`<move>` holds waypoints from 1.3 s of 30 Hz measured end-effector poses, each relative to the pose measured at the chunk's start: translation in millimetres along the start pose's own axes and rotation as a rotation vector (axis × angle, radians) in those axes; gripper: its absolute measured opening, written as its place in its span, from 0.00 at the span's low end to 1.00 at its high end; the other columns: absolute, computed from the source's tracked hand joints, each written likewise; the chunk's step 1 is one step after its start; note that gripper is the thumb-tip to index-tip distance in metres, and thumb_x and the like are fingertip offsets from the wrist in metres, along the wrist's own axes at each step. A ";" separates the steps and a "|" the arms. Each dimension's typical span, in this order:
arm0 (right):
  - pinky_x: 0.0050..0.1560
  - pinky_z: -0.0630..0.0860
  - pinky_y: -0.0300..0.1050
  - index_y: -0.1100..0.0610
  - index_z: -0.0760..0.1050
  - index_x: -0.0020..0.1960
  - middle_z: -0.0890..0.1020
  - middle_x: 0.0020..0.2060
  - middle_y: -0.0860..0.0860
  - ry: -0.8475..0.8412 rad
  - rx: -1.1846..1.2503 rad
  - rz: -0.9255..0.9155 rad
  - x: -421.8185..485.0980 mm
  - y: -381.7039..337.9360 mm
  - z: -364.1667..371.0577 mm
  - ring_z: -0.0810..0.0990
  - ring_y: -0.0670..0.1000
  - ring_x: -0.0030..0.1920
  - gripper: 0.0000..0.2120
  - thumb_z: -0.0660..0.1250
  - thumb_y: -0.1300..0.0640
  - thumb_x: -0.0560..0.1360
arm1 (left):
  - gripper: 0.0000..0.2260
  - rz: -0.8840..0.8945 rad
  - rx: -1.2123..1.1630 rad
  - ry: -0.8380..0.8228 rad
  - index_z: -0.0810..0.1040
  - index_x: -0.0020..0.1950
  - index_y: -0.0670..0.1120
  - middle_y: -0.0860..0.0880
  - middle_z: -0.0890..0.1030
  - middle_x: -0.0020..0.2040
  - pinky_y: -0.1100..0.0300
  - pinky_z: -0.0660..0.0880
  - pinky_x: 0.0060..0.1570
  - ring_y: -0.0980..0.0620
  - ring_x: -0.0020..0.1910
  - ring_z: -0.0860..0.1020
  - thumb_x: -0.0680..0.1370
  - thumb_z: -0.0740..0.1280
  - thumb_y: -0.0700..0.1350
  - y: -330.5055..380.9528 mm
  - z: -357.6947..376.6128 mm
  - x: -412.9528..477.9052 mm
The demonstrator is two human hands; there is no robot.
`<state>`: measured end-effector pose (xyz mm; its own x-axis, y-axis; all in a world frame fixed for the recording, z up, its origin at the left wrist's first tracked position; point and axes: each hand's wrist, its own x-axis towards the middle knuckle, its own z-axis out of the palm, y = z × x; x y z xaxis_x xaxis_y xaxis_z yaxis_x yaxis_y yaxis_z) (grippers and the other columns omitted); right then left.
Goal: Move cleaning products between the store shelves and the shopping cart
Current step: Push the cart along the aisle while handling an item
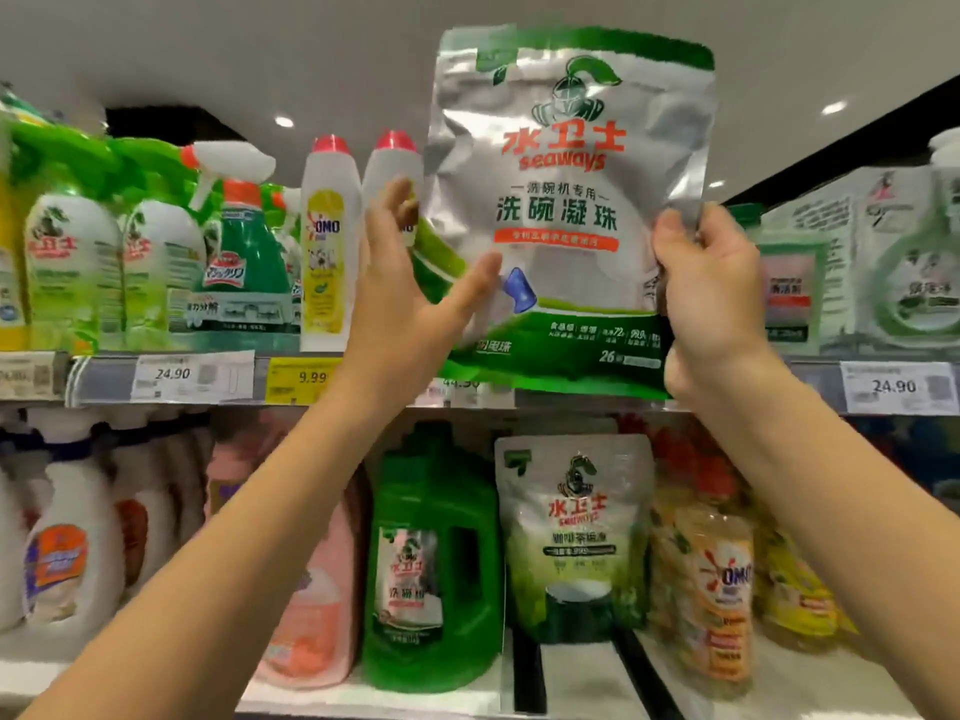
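A large silver and green detergent pouch (569, 200) with red lettering is held up in front of the upper shelf (208, 379). My right hand (709, 293) grips the pouch's right edge with curled fingers. At the pouch's lower left edge, my left hand (410, 283) is spread with straight fingers, its thumb lying against the front. The pouch's bottom hangs level with the shelf's price rail. No shopping cart is in view.
Green spray bottles (244, 252) and white red-capped bottles (324, 241) stand to the left on the upper shelf, boxed products (857, 262) to the right. Below are a green jug (434, 558), a smaller pouch (574, 532), white and pink bottles, and an orange bottle (719, 600).
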<state>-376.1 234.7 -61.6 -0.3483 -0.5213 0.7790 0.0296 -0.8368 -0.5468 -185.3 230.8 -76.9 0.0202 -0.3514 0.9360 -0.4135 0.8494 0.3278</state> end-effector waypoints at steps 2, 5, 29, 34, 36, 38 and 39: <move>0.52 0.81 0.45 0.52 0.74 0.47 0.81 0.44 0.50 0.035 -0.026 -0.068 22.1 1.0 8.8 0.81 0.49 0.46 0.09 0.57 0.59 0.83 | 0.35 0.102 0.143 -0.011 0.61 0.73 0.44 0.49 0.66 0.65 0.76 0.59 0.63 0.55 0.64 0.66 0.73 0.72 0.54 -5.2 8.4 19.7; 0.39 0.74 0.40 0.51 0.71 0.44 0.76 0.36 0.46 0.095 -0.135 -0.185 41.5 7.7 20.4 0.73 0.42 0.35 0.11 0.56 0.59 0.83 | 0.34 0.117 0.178 -0.063 0.61 0.72 0.46 0.45 0.64 0.67 0.72 0.61 0.64 0.52 0.64 0.65 0.73 0.73 0.52 -15.6 19.5 41.7; 0.52 0.67 0.49 0.53 0.74 0.53 0.73 0.52 0.51 -0.455 -1.383 -0.561 21.4 34.5 22.0 0.72 0.55 0.55 0.09 0.68 0.50 0.76 | 0.09 0.406 0.558 -0.208 0.82 0.52 0.44 0.43 0.76 0.57 0.44 0.74 0.52 0.40 0.55 0.73 0.73 0.73 0.44 -50.1 32.4 34.4; 0.52 0.69 0.44 0.50 0.72 0.47 0.70 0.50 0.49 -0.614 -1.199 -0.322 33.4 38.8 20.4 0.72 0.50 0.53 0.04 0.67 0.52 0.77 | 0.15 0.287 0.579 -0.324 0.77 0.55 0.45 0.49 0.71 0.50 0.47 0.73 0.49 0.47 0.49 0.70 0.82 0.56 0.52 -52.0 43.6 32.7; 0.57 0.69 0.45 0.50 0.72 0.46 0.70 0.52 0.50 -0.661 -1.191 -0.281 41.6 42.7 24.5 0.72 0.52 0.56 0.04 0.67 0.54 0.77 | 0.16 0.247 0.614 -0.343 0.76 0.57 0.47 0.52 0.68 0.49 0.50 0.72 0.50 0.48 0.50 0.69 0.82 0.53 0.54 -53.6 47.6 34.8; 0.62 0.69 0.49 0.50 0.71 0.47 0.70 0.53 0.51 -0.689 -1.205 -0.248 47.8 44.9 28.5 0.72 0.55 0.58 0.04 0.66 0.54 0.78 | 0.17 0.191 0.623 -0.383 0.75 0.59 0.49 0.52 0.69 0.50 0.54 0.69 0.50 0.49 0.52 0.70 0.82 0.52 0.56 -52.7 50.1 38.7; 0.63 0.69 0.51 0.50 0.71 0.47 0.70 0.54 0.52 -0.696 -1.219 -0.228 49.9 45.9 29.5 0.72 0.56 0.58 0.04 0.66 0.54 0.78 | 0.17 0.174 0.631 -0.394 0.74 0.60 0.49 0.51 0.70 0.50 0.55 0.68 0.49 0.49 0.52 0.71 0.82 0.51 0.56 -52.1 50.9 41.0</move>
<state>-364.5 165.4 -38.8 0.2992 -0.6704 0.6790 -0.9010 -0.4328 -0.0303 -209.3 152.1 -62.1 -0.3699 -0.4484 0.8137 -0.8253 0.5608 -0.0661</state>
